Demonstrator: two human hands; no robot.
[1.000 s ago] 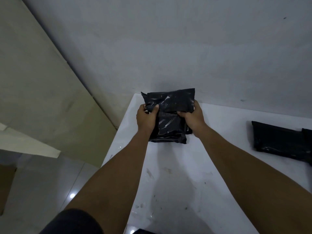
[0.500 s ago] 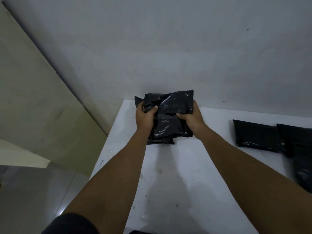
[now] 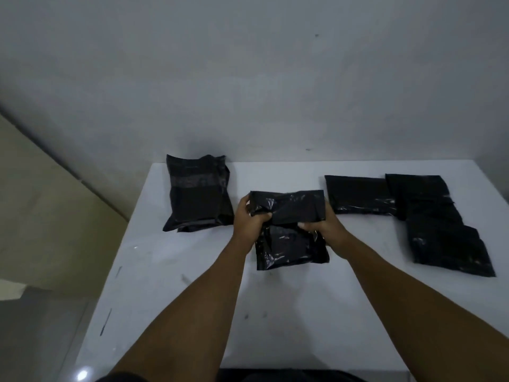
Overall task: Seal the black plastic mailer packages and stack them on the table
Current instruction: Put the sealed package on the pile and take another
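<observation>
Both hands hold one black mailer (image 3: pixel 292 235) at mid-table (image 3: pixel 165 285): the left hand (image 3: pixel 249 219) pinches its folded flap's left corner, the right hand (image 3: pixel 323 226) curls over the flap's right edge

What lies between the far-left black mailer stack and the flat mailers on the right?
The head view shows one mailer there, gripped at its folded top by the left hand and right hand.
</observation>
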